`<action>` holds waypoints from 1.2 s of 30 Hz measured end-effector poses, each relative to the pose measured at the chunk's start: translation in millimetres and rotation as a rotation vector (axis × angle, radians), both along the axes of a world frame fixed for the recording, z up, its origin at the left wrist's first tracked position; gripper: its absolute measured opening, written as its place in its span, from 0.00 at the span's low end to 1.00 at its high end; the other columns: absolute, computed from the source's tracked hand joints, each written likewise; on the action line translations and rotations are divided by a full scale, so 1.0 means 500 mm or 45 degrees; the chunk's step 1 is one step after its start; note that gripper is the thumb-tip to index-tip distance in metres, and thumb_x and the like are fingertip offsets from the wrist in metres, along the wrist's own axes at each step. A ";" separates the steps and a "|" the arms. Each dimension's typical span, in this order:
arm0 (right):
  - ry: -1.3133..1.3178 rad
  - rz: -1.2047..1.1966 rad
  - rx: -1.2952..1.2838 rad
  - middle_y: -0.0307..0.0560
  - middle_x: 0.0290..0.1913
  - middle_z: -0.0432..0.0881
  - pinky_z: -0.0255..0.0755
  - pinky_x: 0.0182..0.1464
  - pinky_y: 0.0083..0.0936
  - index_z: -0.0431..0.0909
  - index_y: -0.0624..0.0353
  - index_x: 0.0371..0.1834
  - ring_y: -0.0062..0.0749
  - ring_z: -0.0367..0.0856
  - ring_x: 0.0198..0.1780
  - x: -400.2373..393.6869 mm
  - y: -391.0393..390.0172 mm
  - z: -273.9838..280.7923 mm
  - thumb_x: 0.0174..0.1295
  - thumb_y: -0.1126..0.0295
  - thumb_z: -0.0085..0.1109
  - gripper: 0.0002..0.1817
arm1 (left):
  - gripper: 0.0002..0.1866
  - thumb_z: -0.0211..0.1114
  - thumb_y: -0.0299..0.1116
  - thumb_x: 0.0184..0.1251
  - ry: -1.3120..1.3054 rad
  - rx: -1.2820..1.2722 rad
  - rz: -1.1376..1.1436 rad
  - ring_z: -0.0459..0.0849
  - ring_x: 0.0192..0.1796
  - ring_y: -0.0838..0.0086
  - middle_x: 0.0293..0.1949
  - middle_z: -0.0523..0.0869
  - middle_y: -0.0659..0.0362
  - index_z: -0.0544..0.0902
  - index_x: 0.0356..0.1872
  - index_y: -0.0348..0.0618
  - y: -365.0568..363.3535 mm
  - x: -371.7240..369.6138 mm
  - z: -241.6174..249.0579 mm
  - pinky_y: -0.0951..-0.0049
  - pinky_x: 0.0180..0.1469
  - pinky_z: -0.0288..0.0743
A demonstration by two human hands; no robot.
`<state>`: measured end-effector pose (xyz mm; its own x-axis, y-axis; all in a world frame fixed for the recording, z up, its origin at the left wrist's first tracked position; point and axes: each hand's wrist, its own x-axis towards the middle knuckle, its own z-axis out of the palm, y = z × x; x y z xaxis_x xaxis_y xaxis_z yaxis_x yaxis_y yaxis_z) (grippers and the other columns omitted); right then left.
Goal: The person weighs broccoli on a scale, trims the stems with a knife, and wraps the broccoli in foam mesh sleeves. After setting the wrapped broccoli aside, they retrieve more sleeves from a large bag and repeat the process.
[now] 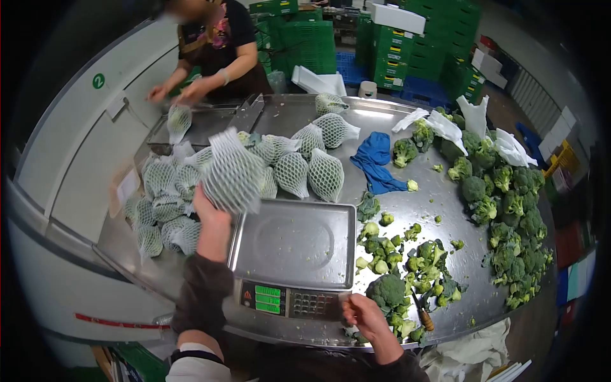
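My left hand (213, 219) grips a head of broccoli in a white foam net sleeve (232, 172), raised over the left edge of the scale's metal pan (289, 245). The net is smeared by motion. My right hand (364, 316) is curled beside the scale's keypad (315, 304), with nothing visible in it. The scale's display (267, 299) glows green, its digits too blurred to read. A bare broccoli head (386, 291) and a wooden-handled knife (425, 318) lie right of the scale, among cut florets (433, 261).
Netted broccoli (168, 207) is heaped left and behind the pan. A blue cloth (379, 162) lies mid-table. Bare broccoli (515, 216) is piled at the right with white foam nets (474, 118) on top. Across the table a person (223, 57) handles another netted head (179, 121). Green crates (391, 57) stand behind.
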<state>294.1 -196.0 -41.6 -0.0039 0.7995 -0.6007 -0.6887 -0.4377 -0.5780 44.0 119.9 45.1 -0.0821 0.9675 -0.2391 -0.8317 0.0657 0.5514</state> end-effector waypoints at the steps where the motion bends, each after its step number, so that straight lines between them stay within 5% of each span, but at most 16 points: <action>1: -0.022 -0.058 0.019 0.42 0.27 0.76 0.63 0.22 0.16 0.74 0.63 0.33 0.21 0.72 0.23 0.008 -0.010 -0.001 0.66 0.61 0.51 0.14 | 0.25 0.41 0.46 0.71 0.061 0.016 0.081 0.77 0.56 0.57 0.55 0.78 0.53 0.73 0.56 0.39 0.070 -0.018 0.006 0.55 0.60 0.68; 6: -0.284 -0.123 -0.039 0.39 0.22 0.76 0.63 0.20 0.15 0.75 0.61 0.31 0.19 0.71 0.19 -0.003 -0.045 -0.017 0.66 0.59 0.50 0.16 | 0.25 0.40 0.48 0.74 0.436 0.293 -0.102 0.79 0.53 0.60 0.52 0.80 0.53 0.74 0.55 0.37 0.377 -0.082 -0.043 0.58 0.59 0.69; 7: -0.292 -0.140 -0.092 0.39 0.23 0.77 0.65 0.21 0.14 0.76 0.60 0.32 0.18 0.71 0.20 -0.018 -0.045 -0.002 0.66 0.59 0.50 0.15 | 0.25 0.41 0.47 0.73 0.675 0.301 -0.161 0.80 0.52 0.61 0.50 0.81 0.53 0.75 0.54 0.37 0.497 -0.124 -0.127 0.57 0.57 0.70; 9: -0.251 -0.211 -0.098 0.38 0.28 0.79 0.66 0.22 0.13 0.76 0.61 0.34 0.15 0.73 0.22 -0.043 -0.054 -0.013 0.67 0.60 0.50 0.14 | 0.19 0.50 0.41 0.68 0.670 -0.077 -0.287 0.82 0.47 0.63 0.47 0.82 0.52 0.77 0.48 0.35 0.425 -0.037 -0.074 0.63 0.50 0.75; 10: -0.260 -0.193 -0.125 0.38 0.30 0.79 0.66 0.22 0.12 0.76 0.60 0.34 0.14 0.74 0.23 -0.049 -0.055 -0.007 0.67 0.61 0.50 0.13 | 0.19 0.53 0.41 0.65 0.830 -0.033 -0.219 0.82 0.43 0.62 0.44 0.81 0.51 0.77 0.46 0.33 0.652 -0.139 -0.239 0.63 0.47 0.75; 11: -0.253 -0.242 -0.119 0.37 0.30 0.79 0.66 0.22 0.12 0.76 0.61 0.34 0.14 0.74 0.23 -0.056 -0.056 -0.009 0.67 0.61 0.50 0.14 | 0.20 0.54 0.42 0.64 0.786 0.060 -0.244 0.81 0.42 0.62 0.42 0.80 0.51 0.77 0.44 0.32 0.717 -0.161 -0.277 0.63 0.45 0.74; 13: -0.253 -0.317 -0.125 0.37 0.29 0.78 0.66 0.21 0.12 0.76 0.61 0.34 0.14 0.74 0.23 -0.062 -0.063 -0.016 0.67 0.61 0.50 0.14 | 0.21 0.55 0.41 0.63 1.003 -0.172 -0.121 0.79 0.46 0.63 0.46 0.79 0.50 0.76 0.48 0.31 0.686 -0.110 -0.240 0.65 0.49 0.72; 14: -0.245 -0.310 -0.118 0.36 0.29 0.78 0.66 0.21 0.13 0.76 0.61 0.34 0.14 0.73 0.23 -0.059 -0.063 -0.022 0.67 0.61 0.50 0.14 | 0.27 0.51 0.43 0.66 1.104 -0.214 -0.154 0.76 0.55 0.56 0.56 0.75 0.46 0.70 0.58 0.31 0.664 -0.094 -0.217 0.59 0.54 0.70; 17: -0.297 -0.275 -0.098 0.36 0.29 0.78 0.65 0.21 0.13 0.75 0.60 0.33 0.14 0.73 0.22 -0.046 -0.063 -0.005 0.67 0.60 0.49 0.14 | 0.27 0.55 0.45 0.65 0.828 -0.184 -0.380 0.75 0.57 0.58 0.58 0.74 0.48 0.73 0.57 0.33 0.678 -0.106 -0.207 0.59 0.56 0.69; 19: -0.353 -0.200 -0.053 0.36 0.29 0.78 0.65 0.22 0.13 0.75 0.60 0.32 0.14 0.72 0.22 -0.037 -0.064 -0.002 0.67 0.60 0.48 0.14 | 0.26 0.56 0.45 0.65 1.276 0.066 -0.293 0.71 0.61 0.58 0.58 0.75 0.50 0.74 0.57 0.36 0.719 -0.146 -0.249 0.59 0.58 0.66; 23: -0.386 -0.175 0.003 0.36 0.29 0.78 0.66 0.20 0.13 0.76 0.61 0.34 0.14 0.73 0.22 -0.022 -0.069 -0.022 0.66 0.60 0.50 0.14 | 0.26 0.58 0.46 0.64 1.353 0.006 -0.297 0.68 0.63 0.57 0.58 0.75 0.52 0.74 0.58 0.40 0.643 -0.158 -0.222 0.59 0.59 0.63; 25: -0.375 -0.181 0.031 0.37 0.29 0.78 0.66 0.19 0.13 0.75 0.60 0.35 0.14 0.73 0.22 -0.013 -0.082 -0.027 0.66 0.60 0.50 0.14 | 0.21 0.61 0.42 0.62 1.589 -0.025 -0.302 0.82 0.42 0.69 0.42 0.84 0.54 0.79 0.50 0.37 0.592 -0.165 -0.205 0.69 0.42 0.74; 32: -0.408 -0.356 0.156 0.38 0.28 0.79 0.66 0.19 0.14 0.74 0.61 0.41 0.15 0.74 0.21 0.066 -0.173 -0.036 0.65 0.61 0.52 0.13 | 0.22 0.60 0.43 0.63 1.394 0.202 -0.573 0.80 0.52 0.68 0.50 0.80 0.57 0.75 0.54 0.40 0.252 -0.064 -0.089 0.70 0.52 0.70; 36: -0.646 -0.658 -0.042 0.39 0.27 0.78 0.67 0.20 0.16 0.76 0.61 0.40 0.17 0.75 0.21 0.158 -0.276 -0.037 0.63 0.63 0.53 0.12 | 0.20 0.57 0.40 0.67 1.479 0.339 -0.629 0.80 0.51 0.69 0.52 0.79 0.56 0.73 0.55 0.40 0.005 0.089 -0.036 0.74 0.51 0.71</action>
<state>373.2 -333.7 -59.9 0.6554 0.6051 -0.4520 -0.4628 -0.1511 -0.8735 88.5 122.3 27.3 0.2678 0.9613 -0.0650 0.2223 0.0040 0.9750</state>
